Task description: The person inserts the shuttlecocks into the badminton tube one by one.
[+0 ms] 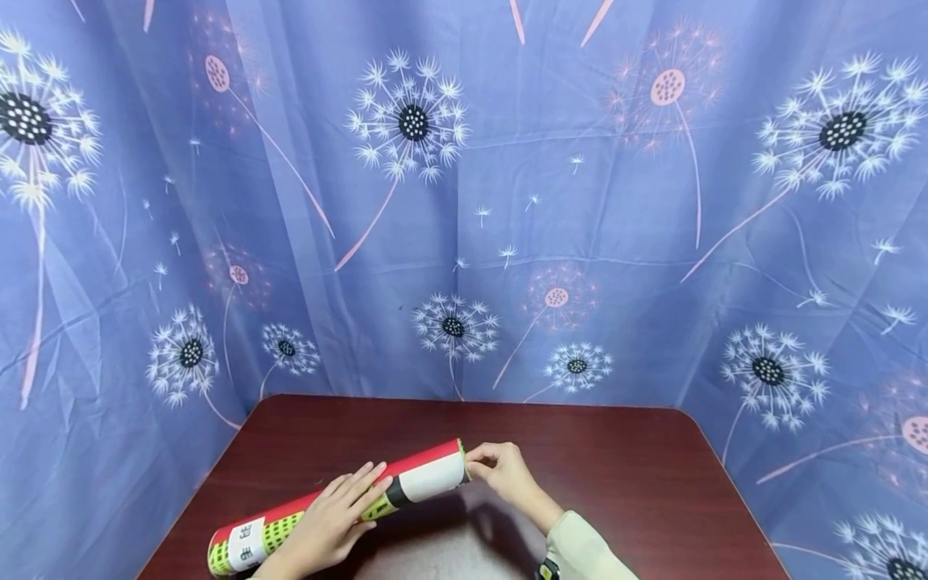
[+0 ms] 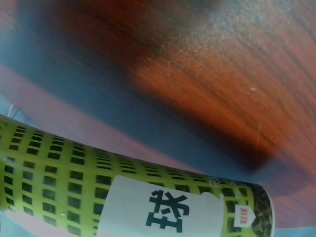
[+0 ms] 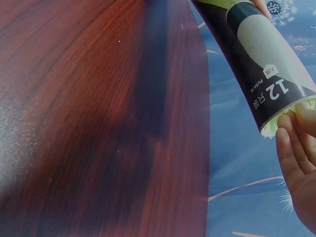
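A long shuttlecock tube (image 1: 431, 477), red, white, black and green-checked, slants across the near left of the table in the head view, its right end higher. My left hand (image 1: 337, 507) holds it around the middle, fingers laid over its top. At the raised right end, my right hand (image 1: 511, 475) pinches with thumb and fingertips at the mouth. The right wrist view shows a pale green, frilly shuttlecock (image 3: 269, 130) edge in that mouth, with fingertips against it; the rest is hidden inside. The left wrist view shows the tube's green-checked side (image 2: 64, 182) and a white label.
The dark red wooden table (image 1: 616, 467) has rounded far corners. Blue curtains (image 1: 507, 161) with dandelion prints hang close around its back and sides. Light glares on the near part of the tabletop, beside shadows of the tube and hands.
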A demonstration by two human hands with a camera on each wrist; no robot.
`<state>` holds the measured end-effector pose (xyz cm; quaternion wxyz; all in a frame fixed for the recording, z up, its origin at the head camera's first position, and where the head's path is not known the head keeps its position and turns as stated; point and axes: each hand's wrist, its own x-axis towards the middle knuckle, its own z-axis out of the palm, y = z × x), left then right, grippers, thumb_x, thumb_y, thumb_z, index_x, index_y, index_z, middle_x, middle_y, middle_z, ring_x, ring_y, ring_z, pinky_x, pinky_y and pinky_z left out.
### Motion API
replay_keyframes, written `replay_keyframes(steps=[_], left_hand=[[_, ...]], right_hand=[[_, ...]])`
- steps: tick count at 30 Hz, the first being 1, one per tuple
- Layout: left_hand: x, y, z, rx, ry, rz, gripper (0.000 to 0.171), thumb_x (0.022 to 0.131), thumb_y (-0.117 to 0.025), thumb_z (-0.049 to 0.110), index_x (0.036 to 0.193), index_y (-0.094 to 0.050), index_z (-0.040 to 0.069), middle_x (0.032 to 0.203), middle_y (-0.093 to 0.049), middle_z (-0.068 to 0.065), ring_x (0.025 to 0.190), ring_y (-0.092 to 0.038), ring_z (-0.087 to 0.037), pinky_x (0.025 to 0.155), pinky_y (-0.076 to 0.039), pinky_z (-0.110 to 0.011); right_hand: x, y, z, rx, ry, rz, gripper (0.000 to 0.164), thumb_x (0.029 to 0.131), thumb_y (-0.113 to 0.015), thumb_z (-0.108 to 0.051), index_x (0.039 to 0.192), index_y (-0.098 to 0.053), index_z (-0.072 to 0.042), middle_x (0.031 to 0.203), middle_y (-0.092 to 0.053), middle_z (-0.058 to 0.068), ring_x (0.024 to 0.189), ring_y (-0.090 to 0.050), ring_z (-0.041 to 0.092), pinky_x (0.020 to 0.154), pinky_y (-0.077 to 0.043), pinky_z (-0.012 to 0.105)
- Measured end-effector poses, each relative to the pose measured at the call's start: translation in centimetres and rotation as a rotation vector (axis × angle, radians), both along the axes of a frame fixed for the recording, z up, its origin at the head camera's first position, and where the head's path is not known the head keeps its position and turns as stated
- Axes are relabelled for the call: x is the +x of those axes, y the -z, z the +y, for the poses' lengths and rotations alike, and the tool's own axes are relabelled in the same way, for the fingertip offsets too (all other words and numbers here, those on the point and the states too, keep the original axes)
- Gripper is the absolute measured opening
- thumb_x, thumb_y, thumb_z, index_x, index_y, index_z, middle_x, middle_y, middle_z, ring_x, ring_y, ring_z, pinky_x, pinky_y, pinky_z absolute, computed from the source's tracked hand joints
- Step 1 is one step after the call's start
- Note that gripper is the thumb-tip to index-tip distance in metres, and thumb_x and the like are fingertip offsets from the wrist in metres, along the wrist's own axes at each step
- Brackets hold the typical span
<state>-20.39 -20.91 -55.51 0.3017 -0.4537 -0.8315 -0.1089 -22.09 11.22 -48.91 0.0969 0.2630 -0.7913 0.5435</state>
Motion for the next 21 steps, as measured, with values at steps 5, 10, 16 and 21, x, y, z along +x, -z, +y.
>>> replay_keyframes(steps=[5, 10, 16, 21], left_hand=[[0.0, -0.1, 0.1, -0.003, -0.005, 0.005, 0.055, 0.096, -0.049, 0.037, 0.143, -0.046, 0.008, 0.146, -0.044, -0.013, 0.129, -0.047, -0.033, 0.093, -0.041, -0.045], [0.2, 0.1, 0.1, -0.016, -0.011, -0.001, 0.064, 0.086, -0.065, 0.029, 0.143, -0.046, 0.008, 0.15, -0.039, -0.01, 0.131, -0.045, -0.031, 0.092, -0.042, -0.045], [0.0, 0.3, 0.0, -0.022, -0.013, 0.0, 0.072, 0.079, -0.069, 0.027, 0.144, -0.046, 0.008, 0.15, -0.039, -0.01, 0.133, -0.043, -0.03, 0.097, -0.035, -0.041], [-0.2, 0.2, -0.2, -0.004, 0.003, -0.001, 0.061, 0.09, -0.058, 0.034, 0.143, -0.046, 0.007, 0.146, -0.044, -0.014, 0.131, -0.045, -0.033, 0.098, -0.033, -0.04]], right_hand=[[0.1, -0.1, -0.1, 0.019, 0.004, 0.017, 0.008, 0.078, -0.069, 0.012, 0.083, -0.073, 0.007, 0.077, -0.07, 0.017, 0.066, -0.058, 0.008, 0.059, -0.05, 0.02], [0.3, 0.0, -0.1, 0.019, -0.008, 0.015, 0.009, 0.078, -0.068, 0.013, 0.083, -0.073, 0.007, 0.078, -0.07, 0.017, 0.068, -0.06, 0.007, 0.062, -0.051, 0.02], [0.3, 0.2, 0.4, -0.012, -0.062, 0.022, 0.008, 0.08, -0.067, 0.012, 0.086, -0.072, 0.01, 0.08, -0.07, 0.021, 0.071, -0.062, 0.011, 0.064, -0.053, 0.021], [-0.2, 0.5, 1.5, -0.031, -0.069, 0.043, 0.01, 0.082, -0.066, 0.009, 0.091, -0.071, 0.011, 0.084, -0.07, 0.024, 0.075, -0.069, 0.028, 0.068, -0.055, 0.023]])
